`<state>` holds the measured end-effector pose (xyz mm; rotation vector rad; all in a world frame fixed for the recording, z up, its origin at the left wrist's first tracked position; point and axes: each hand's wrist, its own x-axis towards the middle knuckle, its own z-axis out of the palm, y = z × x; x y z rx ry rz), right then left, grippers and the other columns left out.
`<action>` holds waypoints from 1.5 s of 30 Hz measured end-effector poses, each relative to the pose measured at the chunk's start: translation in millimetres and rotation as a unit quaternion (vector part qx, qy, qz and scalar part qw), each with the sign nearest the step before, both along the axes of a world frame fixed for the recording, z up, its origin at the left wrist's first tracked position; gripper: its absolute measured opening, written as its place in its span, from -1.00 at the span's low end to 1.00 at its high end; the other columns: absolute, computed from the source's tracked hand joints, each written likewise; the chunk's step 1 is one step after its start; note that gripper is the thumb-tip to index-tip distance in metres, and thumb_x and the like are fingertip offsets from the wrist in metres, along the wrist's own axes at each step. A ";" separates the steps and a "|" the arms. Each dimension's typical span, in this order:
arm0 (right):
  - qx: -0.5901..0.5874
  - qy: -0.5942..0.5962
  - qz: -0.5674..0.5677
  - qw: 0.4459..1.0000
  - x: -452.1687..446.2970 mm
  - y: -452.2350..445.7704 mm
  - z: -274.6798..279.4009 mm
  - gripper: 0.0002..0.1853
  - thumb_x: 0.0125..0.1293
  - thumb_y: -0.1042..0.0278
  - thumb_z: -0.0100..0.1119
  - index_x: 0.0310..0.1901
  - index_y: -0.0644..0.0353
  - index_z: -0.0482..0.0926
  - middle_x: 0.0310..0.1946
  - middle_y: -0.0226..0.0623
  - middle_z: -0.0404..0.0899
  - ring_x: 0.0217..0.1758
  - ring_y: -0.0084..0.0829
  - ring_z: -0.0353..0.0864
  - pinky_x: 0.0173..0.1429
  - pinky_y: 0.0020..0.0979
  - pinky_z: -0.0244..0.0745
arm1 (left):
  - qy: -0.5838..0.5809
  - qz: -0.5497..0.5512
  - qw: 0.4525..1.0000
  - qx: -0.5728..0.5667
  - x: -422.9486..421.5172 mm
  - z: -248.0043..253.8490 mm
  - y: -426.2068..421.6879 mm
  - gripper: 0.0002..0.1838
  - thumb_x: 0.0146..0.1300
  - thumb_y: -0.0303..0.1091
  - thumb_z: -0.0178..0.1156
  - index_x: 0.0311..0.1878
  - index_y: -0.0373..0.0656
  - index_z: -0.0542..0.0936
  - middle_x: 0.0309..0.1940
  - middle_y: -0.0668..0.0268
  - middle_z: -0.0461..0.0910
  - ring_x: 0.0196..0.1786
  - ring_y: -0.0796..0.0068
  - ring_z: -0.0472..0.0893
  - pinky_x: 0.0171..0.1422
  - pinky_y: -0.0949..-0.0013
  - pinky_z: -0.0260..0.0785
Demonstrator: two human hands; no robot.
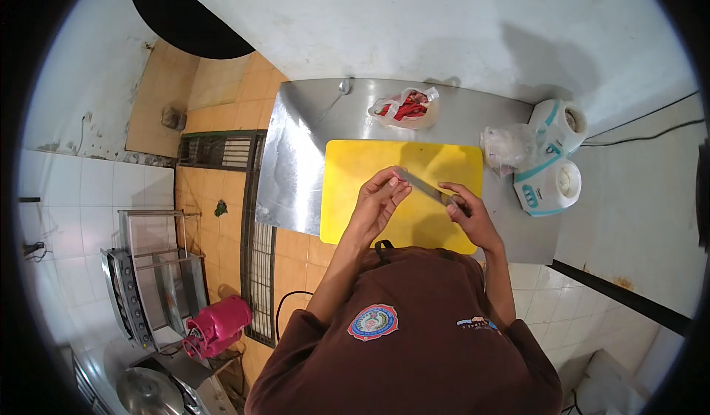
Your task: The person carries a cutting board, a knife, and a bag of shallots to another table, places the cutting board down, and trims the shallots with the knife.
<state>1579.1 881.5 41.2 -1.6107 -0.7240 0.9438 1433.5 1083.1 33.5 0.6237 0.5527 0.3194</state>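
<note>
Above the yellow board (347,219), both hands are up w/ a knife (425,186) btwn them. R hand (467,214), over the board's right part, has fingers clamped on the knife's handle; index finger's out along the blade side. Blade slants up & left over the board's mid, tip at the L hand. L hand (381,199) is over the board's left-mid, palm partly turned up, thumb & index close together right by the blade tip; can't tell if they pinch anything, too small. Other L fingers loosely curled.

Just past the board's far edge: plastic bag (407,109) w/ red pieces. Far left of that edge, a metal spoon (343,89). Right of the board, a clear bag (507,149) & two white/teal appliances. Under the board, a steel table (292,193). Well left of the board, lower down, a pink gas cyl. (222,322)
</note>
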 end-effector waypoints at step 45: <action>0.169 0.200 0.012 0.965 -26.7 31.3 -3.5 -0.32 0.55 -0.21 -0.04 0.32 0.31 0.50 -0.51 -0.58 0.27 -0.43 -0.67 0.22 -0.29 -0.56 0.15 | -0.055 -0.066 0.993 0.081 10.5 11.9 -7.9 -0.78 0.46 -0.43 0.20 0.07 -0.32 0.63 -0.05 0.20 0.68 0.01 0.43 0.68 0.20 0.33 0.59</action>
